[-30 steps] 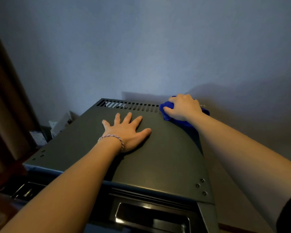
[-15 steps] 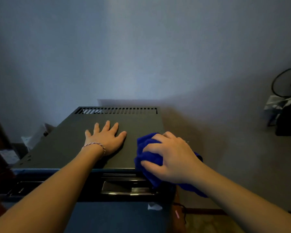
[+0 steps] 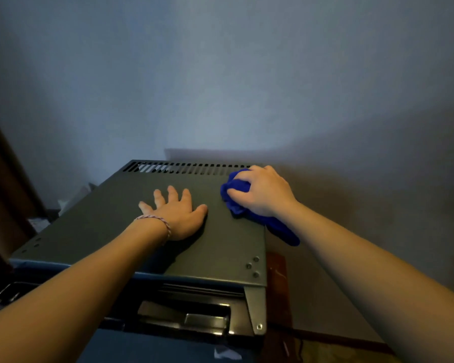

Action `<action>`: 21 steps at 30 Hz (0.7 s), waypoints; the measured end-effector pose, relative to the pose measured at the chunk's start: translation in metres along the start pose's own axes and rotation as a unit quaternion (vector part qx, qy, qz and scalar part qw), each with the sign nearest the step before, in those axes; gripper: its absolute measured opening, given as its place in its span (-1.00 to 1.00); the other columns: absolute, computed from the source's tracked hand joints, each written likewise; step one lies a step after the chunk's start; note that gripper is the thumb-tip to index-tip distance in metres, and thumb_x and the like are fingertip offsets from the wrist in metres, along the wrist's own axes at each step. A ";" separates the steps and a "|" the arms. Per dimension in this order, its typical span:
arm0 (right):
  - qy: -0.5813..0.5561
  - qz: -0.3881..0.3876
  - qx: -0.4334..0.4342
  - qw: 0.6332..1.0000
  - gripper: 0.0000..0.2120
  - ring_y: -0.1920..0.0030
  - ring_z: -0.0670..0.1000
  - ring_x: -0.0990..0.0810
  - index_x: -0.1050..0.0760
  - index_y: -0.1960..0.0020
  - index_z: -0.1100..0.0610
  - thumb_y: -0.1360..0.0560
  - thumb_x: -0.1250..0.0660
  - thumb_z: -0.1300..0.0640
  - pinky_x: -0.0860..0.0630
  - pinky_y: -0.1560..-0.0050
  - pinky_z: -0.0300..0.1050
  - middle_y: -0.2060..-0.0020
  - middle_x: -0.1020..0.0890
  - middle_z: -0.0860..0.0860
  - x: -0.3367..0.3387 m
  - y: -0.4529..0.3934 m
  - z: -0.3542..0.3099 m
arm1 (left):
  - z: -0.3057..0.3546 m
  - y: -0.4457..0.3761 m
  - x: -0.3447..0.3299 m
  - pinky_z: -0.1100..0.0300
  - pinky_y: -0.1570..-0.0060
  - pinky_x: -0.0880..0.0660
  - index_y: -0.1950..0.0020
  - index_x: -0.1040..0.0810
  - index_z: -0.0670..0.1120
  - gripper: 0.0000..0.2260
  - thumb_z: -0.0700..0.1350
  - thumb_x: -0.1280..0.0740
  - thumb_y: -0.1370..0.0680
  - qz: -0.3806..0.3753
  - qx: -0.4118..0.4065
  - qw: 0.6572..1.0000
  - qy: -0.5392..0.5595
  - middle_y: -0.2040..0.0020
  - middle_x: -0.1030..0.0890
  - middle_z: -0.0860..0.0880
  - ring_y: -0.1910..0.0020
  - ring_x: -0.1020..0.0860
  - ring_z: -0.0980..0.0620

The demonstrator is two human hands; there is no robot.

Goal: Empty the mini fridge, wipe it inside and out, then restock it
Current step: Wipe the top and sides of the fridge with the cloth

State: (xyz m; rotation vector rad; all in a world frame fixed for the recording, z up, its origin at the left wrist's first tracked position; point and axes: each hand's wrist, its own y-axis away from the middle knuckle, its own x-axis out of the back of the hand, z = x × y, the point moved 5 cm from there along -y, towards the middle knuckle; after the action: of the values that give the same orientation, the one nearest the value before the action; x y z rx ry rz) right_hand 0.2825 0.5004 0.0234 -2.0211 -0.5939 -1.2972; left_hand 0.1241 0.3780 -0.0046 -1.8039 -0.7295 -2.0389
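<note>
A blue cloth (image 3: 236, 191) is being gripped by the right hand (image 3: 264, 192) on the fridge top (image 3: 110, 221). The left hand (image 3: 177, 214) is being pressed flat there, fingers spread.

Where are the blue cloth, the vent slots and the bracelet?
blue cloth (image 3: 236, 186): head view, bunched part beside the fingers.
vent slots (image 3: 189, 168): head view, middle of the row.
bracelet (image 3: 156, 220): head view, strand across the left wrist.

The left hand (image 3: 177, 218) is lying flat on the middle of the mini fridge (image 3: 95, 231) top. To its right, the right hand (image 3: 262, 192) is sitting on a cloth (image 3: 236, 188) at the top's far right corner, the cloth's tail trailing over the right edge. The vent slots (image 3: 189, 168) are running along the back edge, just before the wall (image 3: 220, 87). Three screws (image 3: 252, 265) are sitting at the near right corner.
</note>
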 end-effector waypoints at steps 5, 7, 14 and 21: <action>-0.022 0.020 -0.039 0.999 -0.77 -0.17 0.22 -0.44 -0.54 0.02 -0.12 -0.51 -0.22 -0.22 -0.43 -0.04 0.06 -0.04 -0.53 0.01 -0.009 -0.066 0.041 | 0.045 -0.009 -0.001 -0.38 -0.46 0.19 -0.64 0.13 0.06 -0.33 0.34 0.08 -0.61 -0.001 0.007 1.000 0.002 -0.63 0.18 -0.13 -0.58 0.21 -0.26; -0.037 0.043 -0.056 0.997 -0.73 -0.20 0.25 -0.44 -0.56 -0.06 -0.09 -0.50 -0.23 -0.20 -0.39 -0.02 0.06 -0.09 -0.54 0.04 -0.012 -0.087 0.054 | 0.057 -0.012 -0.001 -0.37 -0.47 0.20 -0.64 0.12 0.06 -0.32 0.35 0.06 -0.60 0.000 0.004 1.000 0.006 -0.63 0.17 -0.12 -0.59 0.21 -0.24; -0.194 0.112 -0.108 0.969 -0.70 -0.24 0.24 -0.44 -0.59 -0.21 -0.10 -0.51 -0.29 -0.08 -0.38 -0.12 0.05 -0.18 -0.51 0.08 -0.021 -0.081 0.076 | 0.082 -0.005 -0.005 -0.31 -0.50 0.17 -0.63 0.04 0.08 -0.35 0.34 0.05 -0.61 0.027 -0.023 0.999 0.011 -0.64 0.09 -0.05 -0.60 0.14 -0.16; -0.519 0.214 -0.258 0.786 -0.56 -0.28 0.14 -0.50 -0.50 -0.41 -0.08 -0.55 -0.34 0.12 -0.43 -0.27 -0.08 -0.32 -0.46 0.13 -0.102 0.057 0.083 | 0.089 0.000 -0.003 -0.30 -0.52 0.12 -0.63 0.01 0.05 -0.39 0.29 0.04 -0.64 0.028 -0.030 0.999 0.013 -0.64 0.06 -0.06 -0.60 0.11 -0.18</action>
State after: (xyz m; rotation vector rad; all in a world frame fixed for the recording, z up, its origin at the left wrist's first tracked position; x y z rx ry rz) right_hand 0.3303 0.5195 -0.1102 -3.0434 -0.1696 0.0682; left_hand 0.1977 0.4279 -0.0011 -1.8067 -0.6096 -2.0644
